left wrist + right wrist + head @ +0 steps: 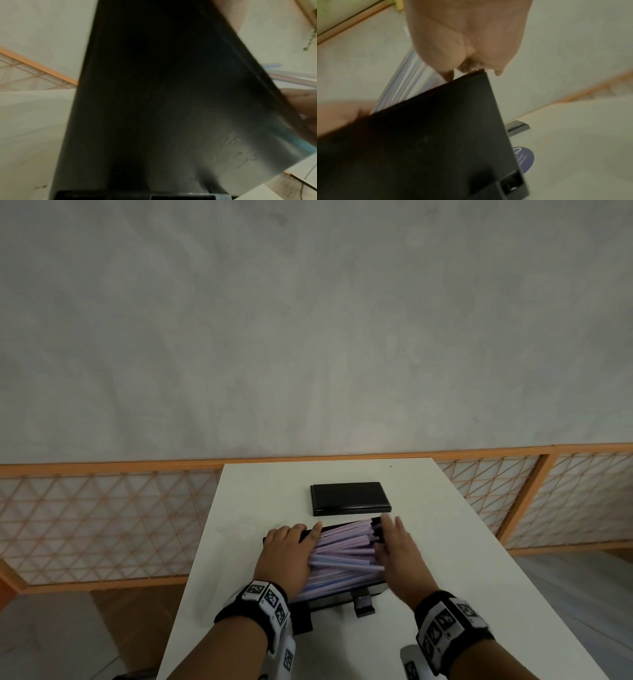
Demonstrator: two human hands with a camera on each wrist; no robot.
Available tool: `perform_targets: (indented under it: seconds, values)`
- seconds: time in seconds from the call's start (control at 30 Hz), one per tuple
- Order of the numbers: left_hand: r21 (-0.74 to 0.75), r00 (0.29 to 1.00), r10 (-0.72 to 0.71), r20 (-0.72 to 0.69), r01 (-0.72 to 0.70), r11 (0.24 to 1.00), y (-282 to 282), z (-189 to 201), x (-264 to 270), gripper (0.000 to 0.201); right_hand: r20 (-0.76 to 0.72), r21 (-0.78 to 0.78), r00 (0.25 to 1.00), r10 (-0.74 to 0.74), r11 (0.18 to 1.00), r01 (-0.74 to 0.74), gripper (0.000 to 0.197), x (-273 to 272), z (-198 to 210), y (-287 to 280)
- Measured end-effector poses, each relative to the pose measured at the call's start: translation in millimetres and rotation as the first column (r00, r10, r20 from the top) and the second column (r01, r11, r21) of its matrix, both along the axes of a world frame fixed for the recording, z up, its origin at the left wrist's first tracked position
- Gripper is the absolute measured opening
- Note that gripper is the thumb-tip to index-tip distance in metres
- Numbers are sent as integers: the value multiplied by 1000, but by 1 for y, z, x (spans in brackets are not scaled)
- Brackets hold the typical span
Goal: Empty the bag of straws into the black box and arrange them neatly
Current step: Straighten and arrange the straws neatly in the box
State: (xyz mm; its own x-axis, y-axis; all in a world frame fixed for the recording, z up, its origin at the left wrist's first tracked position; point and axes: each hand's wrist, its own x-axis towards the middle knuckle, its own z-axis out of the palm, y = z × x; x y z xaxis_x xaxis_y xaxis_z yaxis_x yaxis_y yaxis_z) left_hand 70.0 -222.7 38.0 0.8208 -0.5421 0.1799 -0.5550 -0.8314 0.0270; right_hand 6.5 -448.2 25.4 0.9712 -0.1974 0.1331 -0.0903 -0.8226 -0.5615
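A black box sits on the white table, full of pale purple and blue straws that lie across it at slightly uneven angles. My left hand lies flat against the straws' left ends, fingers stretched toward the far rim. My right hand presses flat against their right ends. In the right wrist view the right hand's palm is above the box wall, with straws behind it. The left wrist view is mostly the dark box wall, with straws at its right edge. No bag is visible.
The box's black lid lies flat on the table just beyond the box. A metal latch sticks out from the box's near side. A round blue sticker is on the table by the box. An orange lattice railing runs behind.
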Motion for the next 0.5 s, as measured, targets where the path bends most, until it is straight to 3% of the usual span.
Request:
perform_targets:
  seconds: [0.1, 0.17, 0.2, 0.27, 0.3, 0.33, 0.37, 0.43, 0.5]
  values:
    - [15, 1000, 4, -13, -4, 1000, 1, 2, -3, 70, 185, 414, 909, -373, 869, 273, 40, -6, 13, -4]
    - [29, 1000, 12, -12, -12, 1000, 1, 2, -3, 70, 385, 461, 809, -444, 852, 248, 35, -15, 29, 4]
    - [36, 1000, 19, -16, -19, 999, 0, 2, -3, 70, 504, 396, 778, -376, 901, 178, 32, -20, 38, 14]
    - [47, 999, 33, -25, -32, 998, -1, 3, 0, 69, 613, 80, 790, 2, 995, -65, 19, -34, 51, 42]
    - [50, 999, 36, -27, -34, 998, -2, 3, 2, 69, 539, -127, 804, 249, 968, -215, 16, -39, 50, 56]
    - [51, 999, 37, -30, -36, 998, -3, 3, 3, 68, 370, -289, 814, 447, 888, -357, 16, -43, 45, 70]
    - [47, 999, 38, -38, -37, 998, -3, 3, 4, 66, 163, -365, 817, 553, 803, -470, 19, -44, 41, 82]
    - [29, 998, 34, -57, -33, 999, -2, 3, 3, 63, -135, -381, 834, 535, 749, -543, 39, -40, 34, 96]
    - [-7, 998, 22, -60, -23, 1000, -1, 4, 1, 60, -229, -368, 853, 468, 770, -522, 51, -30, 35, 100]
